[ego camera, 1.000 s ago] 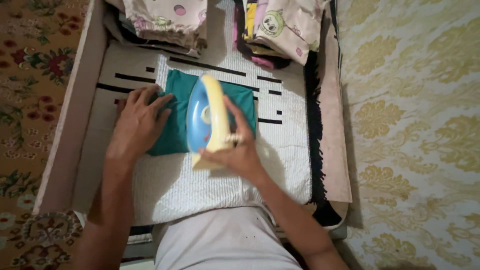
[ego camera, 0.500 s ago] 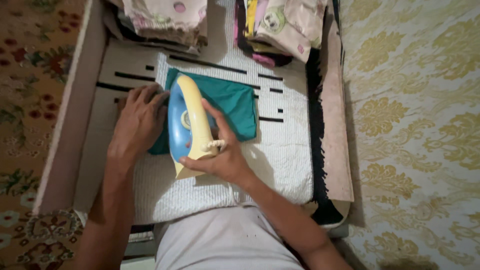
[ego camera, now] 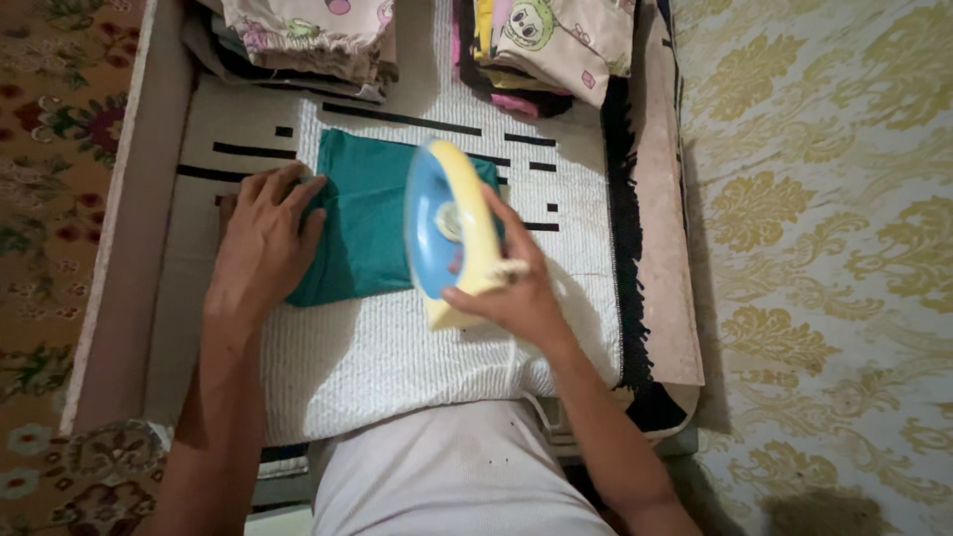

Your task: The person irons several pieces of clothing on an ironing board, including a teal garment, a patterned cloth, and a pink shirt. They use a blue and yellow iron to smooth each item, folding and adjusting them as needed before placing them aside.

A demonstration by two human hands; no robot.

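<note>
A folded teal cloth (ego camera: 365, 223) lies on a white ribbed pad (ego camera: 397, 347) that covers a low table. My left hand (ego camera: 263, 243) presses flat on the cloth's left edge, fingers spread. My right hand (ego camera: 511, 293) grips the yellow handle of a blue and yellow iron (ego camera: 447, 228). The iron rests on the right part of the teal cloth and hides that side of it.
Two piles of folded patterned clothes (ego camera: 308, 35) (ego camera: 541, 50) sit at the table's far end. A black fringed mat edge (ego camera: 623, 228) runs along the right side. A flowered carpet (ego camera: 50, 149) lies left, a gold patterned floor cover (ego camera: 824, 248) right.
The iron slid left across the teal cloth toward my left hand, then back to the cloth's right side. My left hand stayed on the cloth's left edge.
</note>
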